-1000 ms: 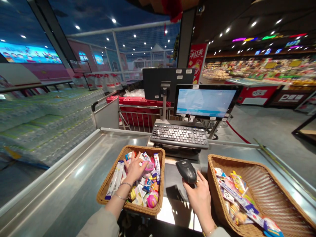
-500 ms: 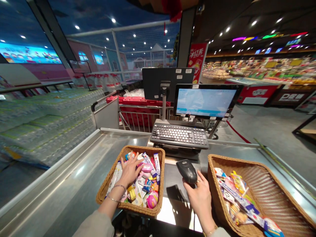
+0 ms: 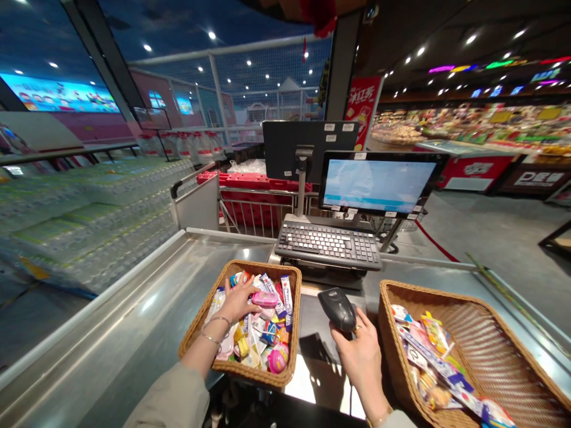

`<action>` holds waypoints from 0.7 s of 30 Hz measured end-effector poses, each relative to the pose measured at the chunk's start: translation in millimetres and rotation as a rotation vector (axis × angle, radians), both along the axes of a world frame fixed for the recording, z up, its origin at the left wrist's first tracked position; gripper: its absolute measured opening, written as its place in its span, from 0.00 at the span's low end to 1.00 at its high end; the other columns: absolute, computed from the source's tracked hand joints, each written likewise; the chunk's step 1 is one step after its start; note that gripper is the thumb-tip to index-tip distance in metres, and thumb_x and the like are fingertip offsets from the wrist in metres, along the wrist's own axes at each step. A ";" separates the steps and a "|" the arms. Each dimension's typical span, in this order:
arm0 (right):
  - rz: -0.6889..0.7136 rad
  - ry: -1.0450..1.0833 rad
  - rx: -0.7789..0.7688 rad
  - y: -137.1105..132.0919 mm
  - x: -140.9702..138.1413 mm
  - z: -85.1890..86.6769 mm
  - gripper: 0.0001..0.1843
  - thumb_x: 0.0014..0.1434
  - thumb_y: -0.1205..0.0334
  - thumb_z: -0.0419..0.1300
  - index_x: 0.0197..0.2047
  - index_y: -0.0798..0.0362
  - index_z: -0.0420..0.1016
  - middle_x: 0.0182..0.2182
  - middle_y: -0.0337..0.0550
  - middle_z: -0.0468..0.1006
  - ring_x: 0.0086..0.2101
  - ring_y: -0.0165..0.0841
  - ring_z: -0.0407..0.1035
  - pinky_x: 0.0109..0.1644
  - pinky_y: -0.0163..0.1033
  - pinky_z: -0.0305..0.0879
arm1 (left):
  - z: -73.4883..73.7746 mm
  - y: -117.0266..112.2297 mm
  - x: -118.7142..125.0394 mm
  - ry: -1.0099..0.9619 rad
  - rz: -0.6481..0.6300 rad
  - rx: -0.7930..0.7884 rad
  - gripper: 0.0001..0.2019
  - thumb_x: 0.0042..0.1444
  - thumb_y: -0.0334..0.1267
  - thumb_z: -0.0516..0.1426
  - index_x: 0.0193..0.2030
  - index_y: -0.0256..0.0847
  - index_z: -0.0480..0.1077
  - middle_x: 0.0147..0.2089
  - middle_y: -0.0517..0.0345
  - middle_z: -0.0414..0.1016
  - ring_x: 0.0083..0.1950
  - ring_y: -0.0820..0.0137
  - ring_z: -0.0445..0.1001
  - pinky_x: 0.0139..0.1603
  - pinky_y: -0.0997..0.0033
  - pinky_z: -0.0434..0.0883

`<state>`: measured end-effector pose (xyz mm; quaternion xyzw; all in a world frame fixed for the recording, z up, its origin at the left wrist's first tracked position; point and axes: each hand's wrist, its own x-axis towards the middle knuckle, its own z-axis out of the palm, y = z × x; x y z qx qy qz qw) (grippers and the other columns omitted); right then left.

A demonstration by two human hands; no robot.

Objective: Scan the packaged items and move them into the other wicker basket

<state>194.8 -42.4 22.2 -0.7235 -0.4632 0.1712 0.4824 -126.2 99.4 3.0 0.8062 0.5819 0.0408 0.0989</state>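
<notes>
Left hand (image 3: pixel 236 300) open in left wicker basket (image 3: pixel 250 266), resting on snack packets (image 3: pixel 267 339); right hand (image 3: pixel 361 356) clenched on barcode scanner (image 3: pixel 339 309).
Pink packet (image 3: pixel 264 299) lies just right of left hand, long axis left-right, nearer it than right hand.

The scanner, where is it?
In the head view, the scanner sits in the right hand, between the left basket and the right basket, below the keyboard.
</notes>
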 end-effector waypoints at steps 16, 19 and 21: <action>-0.011 -0.051 -0.013 -5.9 4.6 6.1 0.19 0.48 0.50 0.62 0.39 0.52 0.83 0.50 0.51 0.81 0.61 0.50 0.63 0.62 0.51 0.62 | -0.9 -3.2 15.3 -0.053 -0.101 0.246 0.08 0.59 0.39 0.59 0.43 0.51 0.78 0.66 0.56 0.71 0.75 0.52 0.54 0.70 0.28 0.24; 0.003 -0.065 -0.008 -6.1 4.6 9.8 0.19 0.48 0.50 0.62 0.39 0.51 0.83 0.50 0.51 0.81 0.62 0.49 0.61 0.63 0.51 0.61 | 8.8 -2.2 27.8 -0.088 -0.119 0.330 0.09 0.60 0.38 0.58 0.44 0.51 0.78 0.66 0.56 0.71 0.75 0.52 0.53 0.70 0.26 0.24; 0.007 -0.077 -0.002 -6.3 4.7 12.2 0.18 0.48 0.50 0.62 0.39 0.51 0.83 0.51 0.51 0.80 0.63 0.50 0.60 0.64 0.52 0.59 | 18.1 -1.6 37.8 -0.120 -0.133 0.380 0.09 0.60 0.39 0.58 0.44 0.51 0.78 0.65 0.56 0.72 0.75 0.52 0.54 0.70 0.27 0.25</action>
